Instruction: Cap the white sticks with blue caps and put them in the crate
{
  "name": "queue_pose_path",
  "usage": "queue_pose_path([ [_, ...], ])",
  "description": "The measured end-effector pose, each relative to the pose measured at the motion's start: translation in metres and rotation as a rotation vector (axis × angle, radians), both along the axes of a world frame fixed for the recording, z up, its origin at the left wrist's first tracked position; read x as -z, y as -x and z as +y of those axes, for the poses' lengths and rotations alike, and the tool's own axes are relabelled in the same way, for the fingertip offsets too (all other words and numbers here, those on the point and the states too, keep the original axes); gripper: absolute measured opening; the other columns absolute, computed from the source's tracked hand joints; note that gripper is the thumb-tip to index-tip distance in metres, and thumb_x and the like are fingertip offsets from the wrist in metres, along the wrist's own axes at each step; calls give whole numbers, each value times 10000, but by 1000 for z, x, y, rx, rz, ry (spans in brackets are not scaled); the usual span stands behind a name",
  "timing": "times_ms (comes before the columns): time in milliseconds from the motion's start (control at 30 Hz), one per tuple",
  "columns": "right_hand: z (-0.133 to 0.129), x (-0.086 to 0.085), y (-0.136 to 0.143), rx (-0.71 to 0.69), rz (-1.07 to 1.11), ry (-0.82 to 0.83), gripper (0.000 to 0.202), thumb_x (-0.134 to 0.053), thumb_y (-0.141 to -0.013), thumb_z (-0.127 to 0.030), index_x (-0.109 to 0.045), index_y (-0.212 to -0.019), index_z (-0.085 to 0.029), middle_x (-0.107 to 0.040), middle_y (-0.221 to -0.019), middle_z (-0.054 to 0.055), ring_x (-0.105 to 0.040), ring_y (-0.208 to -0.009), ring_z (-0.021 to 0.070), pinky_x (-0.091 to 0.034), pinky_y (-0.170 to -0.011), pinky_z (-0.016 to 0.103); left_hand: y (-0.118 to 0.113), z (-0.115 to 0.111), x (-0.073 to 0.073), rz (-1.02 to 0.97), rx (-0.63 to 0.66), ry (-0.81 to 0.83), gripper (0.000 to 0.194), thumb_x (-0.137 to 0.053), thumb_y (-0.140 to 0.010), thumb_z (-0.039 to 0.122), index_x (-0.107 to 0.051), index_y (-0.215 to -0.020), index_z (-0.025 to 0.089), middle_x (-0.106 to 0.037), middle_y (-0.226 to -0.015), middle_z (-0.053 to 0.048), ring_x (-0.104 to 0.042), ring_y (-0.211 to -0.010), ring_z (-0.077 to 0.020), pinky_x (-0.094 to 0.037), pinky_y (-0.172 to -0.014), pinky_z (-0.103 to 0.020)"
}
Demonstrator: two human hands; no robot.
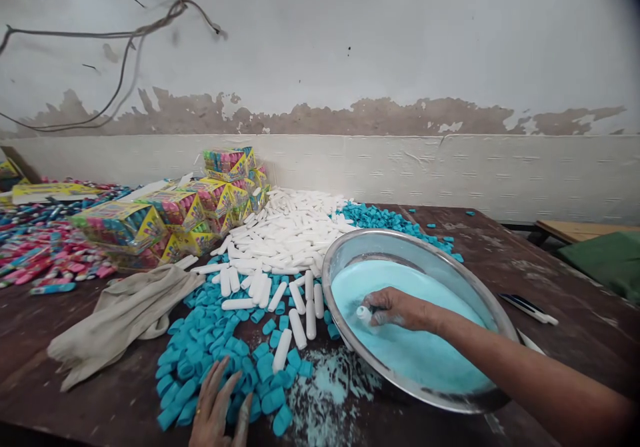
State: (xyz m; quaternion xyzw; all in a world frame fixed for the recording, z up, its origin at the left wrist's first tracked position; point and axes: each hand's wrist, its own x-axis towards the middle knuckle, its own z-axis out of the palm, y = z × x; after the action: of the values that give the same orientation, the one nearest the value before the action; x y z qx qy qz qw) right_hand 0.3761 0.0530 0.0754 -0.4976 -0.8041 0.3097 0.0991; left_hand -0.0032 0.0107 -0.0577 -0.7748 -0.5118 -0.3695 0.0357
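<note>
A wide metal basin [493, 313] holds pale blue powder [415, 367]. Inside it, my right hand [397, 308] is closed around a small white tube [364, 313], whose end points up and left at the powder's surface. Most of that tube is hidden by my fingers. At the lower edge, my left hand [220, 403] has its fingers spread over a heap of blue caps [200, 353], touching or just above them. White plastic tubes [297, 329] lie loose among the caps, between the heap and the basin.
Behind lies a large pile of white tubes [285, 230], with more blue caps [385, 217] beside it. Stacked packs [175, 213], pink and blue filled tubes [50, 250] and a beige cloth [125, 313] are leftward. A knife-like tool [530, 308] lies right of the basin. Spilled powder [330, 387] marks the table.
</note>
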Motion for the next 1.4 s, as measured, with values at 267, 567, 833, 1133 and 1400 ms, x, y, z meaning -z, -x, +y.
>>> queue_pose_path([
  [267, -2, 21, -5, 114, -495, -177, 179, -524, -676, -77, -562, -533, -176, -610, -602, 117, -592, -675, 241, -396, -651, 355, -1, -2, -2, -30, -16, 57, 284, -462, -811, 278, -503, -1087, 223, -388, -1300, -80, -342, -1216, -320, -477, -840, -443],
  [567, 3, 14, 9, -22, -50, 40, 204, -486, -703, -180, -606, -866, -156, -637, -759, -6, -588, -725, 148, -438, -629, 217, 0, -1, -1, -1, -14, 18, 270, -456, -820, 259, -482, -1084, 210, -376, -1298, -97, -323, -1227, -312, -470, -850, -442],
  [833, -12, 0, -6, 38, -513, -150, 155, -504, -717, -108, -654, -738, -145, -660, -726, 90, -593, -699, 213, -412, -647, 315, -7, -5, -10, -67, -16, 27, 264, -461, -817, 274, -476, -1073, 214, -390, -1286, -98, -334, -1220, -311, -435, -892, -462],
  [1133, -6, 6, 22, -21, -427, -163, 158, -543, -652, -120, -640, -763, -176, -655, -760, 49, -575, -703, 196, -399, -631, 279, -3, -6, -9, -85, 4, 42, 267, -463, -808, 267, -503, -1069, 227, -412, -1280, -78, -349, -1214, -314, -452, -882, -460],
  [1400, -32, -16, -14, 278, 161, 38, 140, -553, -619, -164, -604, -748, -152, -597, -687, -16, -532, -664, 136, -402, -619, 224, -56, 3, -74, -87, 200, 104, 309, -443, -832, 282, -486, -1135, 239, -488, -1219, -53, -438, -1142, -254, -445, -885, -395],
])
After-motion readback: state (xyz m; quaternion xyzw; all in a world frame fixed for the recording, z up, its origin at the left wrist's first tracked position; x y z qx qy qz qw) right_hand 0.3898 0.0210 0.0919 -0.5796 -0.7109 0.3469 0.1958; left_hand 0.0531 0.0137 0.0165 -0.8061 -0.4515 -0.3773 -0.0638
